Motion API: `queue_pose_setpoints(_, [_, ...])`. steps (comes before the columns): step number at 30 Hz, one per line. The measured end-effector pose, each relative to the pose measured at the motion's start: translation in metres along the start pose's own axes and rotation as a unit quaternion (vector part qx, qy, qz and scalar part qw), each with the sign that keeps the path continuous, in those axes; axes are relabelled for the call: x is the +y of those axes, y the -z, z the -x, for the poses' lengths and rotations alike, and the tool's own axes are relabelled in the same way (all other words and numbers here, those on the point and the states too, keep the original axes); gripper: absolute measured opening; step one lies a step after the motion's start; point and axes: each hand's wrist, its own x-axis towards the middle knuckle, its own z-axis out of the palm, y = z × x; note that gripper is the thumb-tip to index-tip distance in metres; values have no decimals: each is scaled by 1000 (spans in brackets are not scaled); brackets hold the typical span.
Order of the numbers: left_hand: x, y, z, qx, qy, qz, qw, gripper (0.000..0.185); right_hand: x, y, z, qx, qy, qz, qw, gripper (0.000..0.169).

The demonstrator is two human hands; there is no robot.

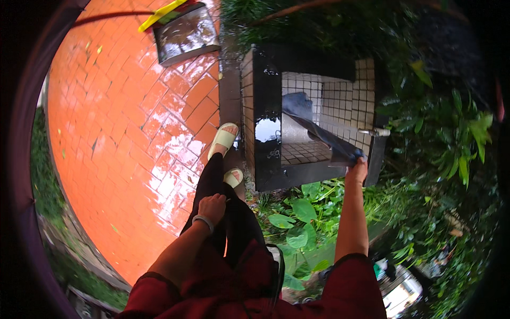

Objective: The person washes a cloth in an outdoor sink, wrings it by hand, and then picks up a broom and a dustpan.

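Observation:
My right hand (pixel 358 170) grips one end of a dark grey-blue cloth (pixel 326 137) near the far right corner of a tiled outdoor basin (pixel 267 159). The cloth stretches diagonally across the basin opening, and its other end hangs at the inner left part. A metal tap (pixel 374 131) sticks out at the basin's right side, with what looks like a thin stream of water running from it. My left hand (pixel 212 207) is closed loosely in front of my thigh; a thin thing shows by its fingers, too small to identify. A light band is round that wrist.
Wet orange paving (pixel 119 119) lies to the left, with a metal dustpan-like tray (pixel 187 36) and a yellow-edged thing (pixel 163 15) at its top. Leafy plants (pixel 305 211) crowd the basin's near and right sides. A dark kerb (pixel 230 91) runs beside my light sandals (pixel 224 140).

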Motion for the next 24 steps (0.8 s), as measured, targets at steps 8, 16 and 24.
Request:
queue_pose_setpoints(8, [-15,-16,3,3,-5,6,1000,9,-83,-9,68,-104,152,-57,981,32])
queue_pose_setpoints(16, [-16,0,-21,-22,1,4,1000,7,68,8,-18,133,-50,114,983,30])
queue_pose_setpoints(24, [-10,25,-51,7,18,65,998,4,137,-65,-74,59,161,734,657,28])
